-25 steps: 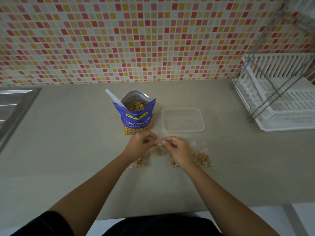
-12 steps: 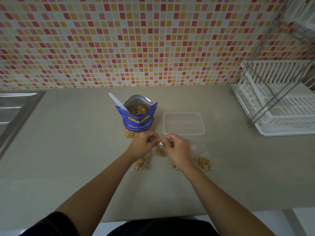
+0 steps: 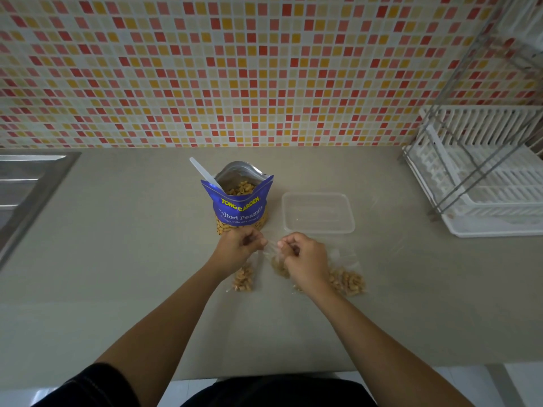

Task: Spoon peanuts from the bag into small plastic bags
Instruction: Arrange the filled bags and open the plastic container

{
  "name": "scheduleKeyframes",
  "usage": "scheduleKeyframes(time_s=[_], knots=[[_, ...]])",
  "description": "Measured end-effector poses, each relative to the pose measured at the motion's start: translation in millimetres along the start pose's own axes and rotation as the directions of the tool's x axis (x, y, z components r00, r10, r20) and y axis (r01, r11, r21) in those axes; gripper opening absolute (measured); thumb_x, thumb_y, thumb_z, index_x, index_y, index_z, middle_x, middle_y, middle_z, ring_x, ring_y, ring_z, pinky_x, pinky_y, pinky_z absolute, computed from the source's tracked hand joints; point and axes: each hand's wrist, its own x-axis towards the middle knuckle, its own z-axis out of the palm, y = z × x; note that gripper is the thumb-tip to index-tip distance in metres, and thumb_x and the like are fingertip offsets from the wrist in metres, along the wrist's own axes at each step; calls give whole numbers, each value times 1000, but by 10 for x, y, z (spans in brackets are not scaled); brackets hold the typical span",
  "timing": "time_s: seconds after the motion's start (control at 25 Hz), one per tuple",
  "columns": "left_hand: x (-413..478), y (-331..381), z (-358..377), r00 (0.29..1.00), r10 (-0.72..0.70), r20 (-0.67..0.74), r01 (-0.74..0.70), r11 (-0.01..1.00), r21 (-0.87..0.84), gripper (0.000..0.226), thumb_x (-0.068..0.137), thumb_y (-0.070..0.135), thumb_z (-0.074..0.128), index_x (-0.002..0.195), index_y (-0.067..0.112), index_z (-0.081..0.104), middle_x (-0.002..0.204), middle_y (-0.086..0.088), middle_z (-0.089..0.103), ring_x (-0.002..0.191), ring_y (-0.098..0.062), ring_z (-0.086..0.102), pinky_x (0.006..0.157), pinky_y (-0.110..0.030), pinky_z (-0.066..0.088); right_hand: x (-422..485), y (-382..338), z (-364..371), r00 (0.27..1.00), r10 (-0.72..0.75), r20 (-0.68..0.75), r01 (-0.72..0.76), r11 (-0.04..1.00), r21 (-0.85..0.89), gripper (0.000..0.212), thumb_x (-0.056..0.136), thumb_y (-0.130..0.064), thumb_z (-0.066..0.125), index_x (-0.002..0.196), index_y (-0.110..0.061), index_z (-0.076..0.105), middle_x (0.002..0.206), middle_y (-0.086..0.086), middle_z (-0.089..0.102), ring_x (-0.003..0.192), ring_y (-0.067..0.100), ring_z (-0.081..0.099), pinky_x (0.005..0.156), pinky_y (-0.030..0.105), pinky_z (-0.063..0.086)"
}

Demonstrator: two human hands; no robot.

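The left hand and right hand each pinch the top edge of a small clear plastic bag of peanuts held between them. On the grey countertop, a second filled bag lies at 7 o'clock and a third filled bag at 4. The open blue foil peanut bag stands at 12, holding a white plastic spoon. A clear rectangular plastic tub sits at 1.

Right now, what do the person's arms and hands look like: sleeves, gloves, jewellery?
The left hand and right hand are bare, without gloves; no ring or watch shows. Both forearms are uncovered. A black sleeve covers the left upper arm.
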Motion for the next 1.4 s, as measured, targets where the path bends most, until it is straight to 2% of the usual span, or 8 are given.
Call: scheduleKeyframes(time_s=[0.16,0.24,0.52,0.64,0.84,0.96,1.12,1.4], knots=[[-113,35,32,969,-137,204,224,831,-509,22,78,21,66,92,7,56,90,-9,59,87,-20,57,85,-37,46,99,-12,-108,985,138,107,-162,949,270,16,84,-15,65,70,-23,63,71,0,68,64,10,64,64,27,53],[-178,54,78,945,-147,294,292,787,-544,28,78,7,67,100,9,50,86,-8,61,82,-19,60,82,-34,47,142,13,-139,973,175,150,-219,906,362,14,85,-12,63,73,-19,63,73,2,68,59,2,63,55,17,51],[-326,-20,315,961,-260,92,274,942,-196,39,78,13,71,110,20,50,78,-6,64,58,-14,57,51,-18,48,227,343,-53,993,77,87,-70,995,-78,13,80,-23,70,88,-15,75,86,2,74,76,11,67,76,22,50],[-341,-51,463,981,-177,74,171,983,73,35,81,18,67,115,12,59,87,-7,67,70,-17,62,67,-18,49,233,423,25,992,59,108,-36,978,-207,15,80,-22,69,92,-13,70,87,5,74,80,17,68,73,24,49],[-302,-54,552,991,-72,114,9,880,474,30,90,22,53,110,1,62,104,-19,63,95,-33,59,86,-37,45,244,522,117,985,-65,157,131,879,-458,11,81,-13,61,92,-11,65,93,9,67,90,28,59,73,34,47],[-273,-80,411,996,-32,83,-13,867,498,31,90,22,52,114,3,61,107,-18,60,97,-33,58,83,-35,43,222,501,158,970,-188,156,241,837,-492,18,82,-11,61,100,-9,63,99,12,62,95,32,56,80,36,46],[-190,-352,47,986,-61,-153,122,894,431,26,86,15,58,109,5,64,104,-18,61,89,-35,62,81,-35,47,227,368,345,934,-302,193,356,845,-400,17,81,-9,60,97,-8,66,93,13,62,90,33,58,81,34,48],[-133,-568,-123,985,-165,-49,169,875,454,37,83,17,62,120,11,60,116,-18,52,103,-34,56,91,-30,42,285,249,734,932,-105,347,282,811,-512,37,86,-32,59,116,-10,60,114,12,51,109,29,46,96,36,41]])
